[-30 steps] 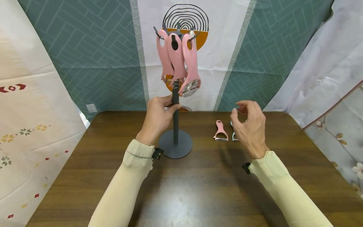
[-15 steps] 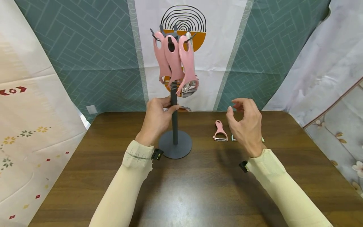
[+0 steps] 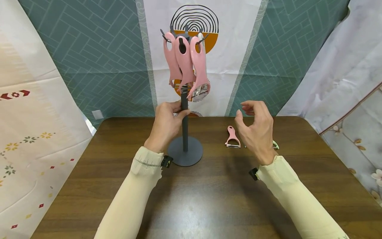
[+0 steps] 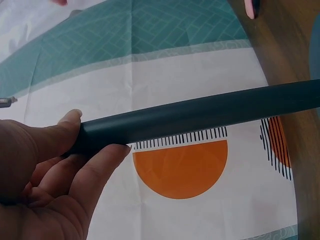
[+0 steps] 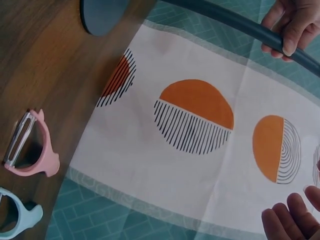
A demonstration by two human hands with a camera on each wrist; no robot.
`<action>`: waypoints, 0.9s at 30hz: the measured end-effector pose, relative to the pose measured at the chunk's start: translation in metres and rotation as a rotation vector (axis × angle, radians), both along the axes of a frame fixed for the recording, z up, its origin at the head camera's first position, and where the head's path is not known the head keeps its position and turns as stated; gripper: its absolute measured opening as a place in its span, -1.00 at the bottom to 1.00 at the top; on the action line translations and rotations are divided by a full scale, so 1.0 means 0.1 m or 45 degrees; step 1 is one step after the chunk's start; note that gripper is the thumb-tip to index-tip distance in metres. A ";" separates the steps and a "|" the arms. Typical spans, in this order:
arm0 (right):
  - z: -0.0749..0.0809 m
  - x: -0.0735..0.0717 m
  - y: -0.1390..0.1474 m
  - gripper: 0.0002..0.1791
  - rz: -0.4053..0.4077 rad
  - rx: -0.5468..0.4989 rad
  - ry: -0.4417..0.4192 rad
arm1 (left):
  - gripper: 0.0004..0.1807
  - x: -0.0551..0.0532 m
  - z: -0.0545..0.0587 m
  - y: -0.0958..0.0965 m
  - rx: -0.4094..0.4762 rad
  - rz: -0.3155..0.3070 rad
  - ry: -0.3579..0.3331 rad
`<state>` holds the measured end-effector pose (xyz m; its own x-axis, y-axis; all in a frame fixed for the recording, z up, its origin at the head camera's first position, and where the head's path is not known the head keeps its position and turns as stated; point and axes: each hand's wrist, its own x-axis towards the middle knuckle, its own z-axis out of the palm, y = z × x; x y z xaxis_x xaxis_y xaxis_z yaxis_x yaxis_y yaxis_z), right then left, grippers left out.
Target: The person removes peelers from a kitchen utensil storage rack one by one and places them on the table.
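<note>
A dark grey hanging stand (image 3: pixel 185 129) stands upright on its round base. My left hand (image 3: pixel 165 124) pinches its pole between thumb and fingers, below the hooks; the left wrist view shows this grip on the pole (image 4: pixel 190 112) close up. Several pink peelers (image 3: pixel 185 59) hang from the hooks, with a white handle (image 3: pixel 200 36) partly hidden behind them. My right hand (image 3: pixel 257 129) is raised over the table's right side, thumb and fingers curved apart around nothing. Beneath and beside it lie a pink peeler (image 3: pixel 231 134), a light blue peeler (image 5: pixel 27 215) and a green-edged one (image 3: pixel 275 145) mostly hidden by the hand.
The brown wooden table (image 3: pixel 179 199) reaches back to a patterned cloth (image 3: pixel 104 59) hanging behind the stand. Light curtains (image 3: pixel 337 76) close off the right side, and a cream patterned cloth (image 3: pixel 32 116) borders the left.
My right hand has drifted left and slightly up, uncovering part of the green-edged peeler and covering most of the light blue one. My left hand keeps its hold on the pole.
</note>
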<state>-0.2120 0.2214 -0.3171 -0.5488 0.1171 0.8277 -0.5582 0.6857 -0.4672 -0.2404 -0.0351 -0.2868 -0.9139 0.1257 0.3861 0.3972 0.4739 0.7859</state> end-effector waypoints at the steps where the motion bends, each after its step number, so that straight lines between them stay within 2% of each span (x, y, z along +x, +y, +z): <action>1: 0.00 0.00 -0.01 -0.78 0.001 -0.003 0.002 | -0.68 0.00 0.00 0.00 0.001 -0.001 -0.002; 13: 0.08 0.02 -0.12 -0.74 0.040 -0.017 0.014 | -0.69 0.00 0.01 0.00 -0.015 0.010 -0.011; 20: 0.09 0.01 -0.19 -0.73 0.055 -0.037 0.026 | -0.65 0.00 0.02 0.00 0.005 -0.015 -0.027; 27: 0.11 0.03 -0.27 -0.73 0.083 -0.074 0.041 | -0.68 0.00 0.02 0.00 -0.005 -0.005 -0.007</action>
